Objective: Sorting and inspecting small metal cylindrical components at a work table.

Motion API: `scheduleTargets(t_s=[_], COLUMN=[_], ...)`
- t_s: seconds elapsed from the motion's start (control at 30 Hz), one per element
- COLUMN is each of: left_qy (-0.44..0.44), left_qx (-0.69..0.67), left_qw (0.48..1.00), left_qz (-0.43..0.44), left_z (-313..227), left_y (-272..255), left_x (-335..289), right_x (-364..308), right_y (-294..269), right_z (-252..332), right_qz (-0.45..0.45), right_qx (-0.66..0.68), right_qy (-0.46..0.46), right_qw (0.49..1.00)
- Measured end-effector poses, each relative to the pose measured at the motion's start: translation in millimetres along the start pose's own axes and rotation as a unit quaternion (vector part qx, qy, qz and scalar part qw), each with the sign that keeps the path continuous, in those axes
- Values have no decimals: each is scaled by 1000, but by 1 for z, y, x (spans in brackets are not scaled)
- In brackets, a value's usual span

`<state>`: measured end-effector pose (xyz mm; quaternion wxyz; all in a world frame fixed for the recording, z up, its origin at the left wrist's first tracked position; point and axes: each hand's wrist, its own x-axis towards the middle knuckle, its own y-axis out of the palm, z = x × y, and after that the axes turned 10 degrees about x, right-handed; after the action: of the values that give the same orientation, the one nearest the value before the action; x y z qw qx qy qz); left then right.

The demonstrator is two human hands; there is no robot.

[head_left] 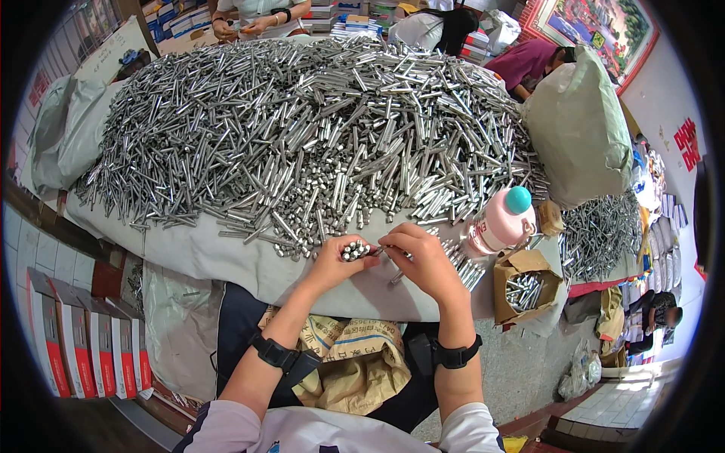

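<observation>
My left hand [330,266] is wrapped round a bundle of slim silver metal tubes [353,250], whose ends face up. Close beside it, my right hand [424,263] has its thumb and fingers pinched together at the bundle's right side; what they hold is too small to make out. Just beyond both hands lie many short silver metal caps [313,198] at the foot of a large heap of silver metal tubes [302,113]. More tubes lie to the right of my right hand, partly behind a bottle.
A pink bottle with a teal lid [501,220] stands at the right, near an open cardboard box [526,285] holding metal pieces. A pale sack [580,128] rises behind them. Red and white boxes [83,340] stand at lower left. Other people [264,16] are across the heap.
</observation>
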<state>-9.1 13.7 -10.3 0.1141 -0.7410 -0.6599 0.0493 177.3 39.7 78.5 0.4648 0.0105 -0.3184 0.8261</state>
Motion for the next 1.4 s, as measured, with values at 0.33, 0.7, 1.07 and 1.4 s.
scheduleTargets(t_s=[0.33, 0.7, 1.07, 1.4], left_qy=[-13, -4, 38, 15], left_qx=[50, 97, 109, 141], left_qw=[998, 995, 993, 990], left_qz=[22, 28, 7, 8], left_z=[-3, 1, 3, -5], left_y=[-1, -1, 0, 2], left_x=[1, 0, 0, 1], right_x=[1, 0, -1, -4], right_y=[1, -2, -5, 2], right_z=[6, 8, 7, -5], right_qz=[2, 14, 24, -18], right_qx=[-64, -110, -104, 0], right_qy=[3, 81, 145, 83], right_qw=[998, 990, 984, 996])
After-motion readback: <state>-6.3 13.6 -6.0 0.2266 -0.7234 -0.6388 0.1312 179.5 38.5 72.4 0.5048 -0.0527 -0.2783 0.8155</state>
